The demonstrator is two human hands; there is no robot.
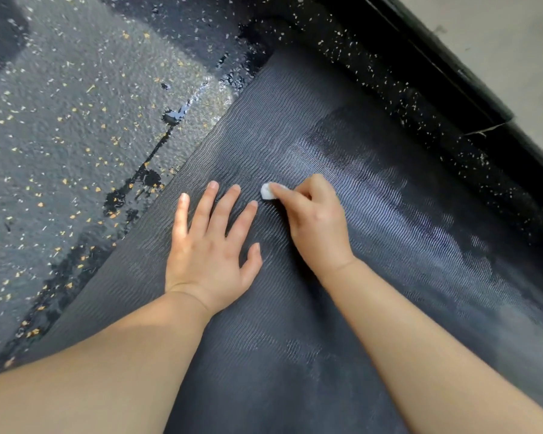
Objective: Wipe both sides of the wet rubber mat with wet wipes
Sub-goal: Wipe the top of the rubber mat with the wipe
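The right hand (pixel 314 220) is curled into a loose fist, pinching a small wad of white wipe (pixel 268 192) between thumb and forefinger and pressing it onto the mat (pixel 342 308). Just beside it, the left hand (pixel 212 242) lies flat on the mat with its fingers spread, its forefinger tip near the wipe but not touching it. The dark mat, ribbed with fine wavy lines, runs under both forearms and fills the lower right of the view; it shows shiny wet patches to the right of the right hand. Its left edge lies on a grey speckled floor (pixel 60 136), where dark wet streaks and a small puddle (pixel 174 115) sit close to the mat's edge. Beyond the mat's far corner a black baseboard (pixel 436 67) runs along a pale wall (pixel 514 42).
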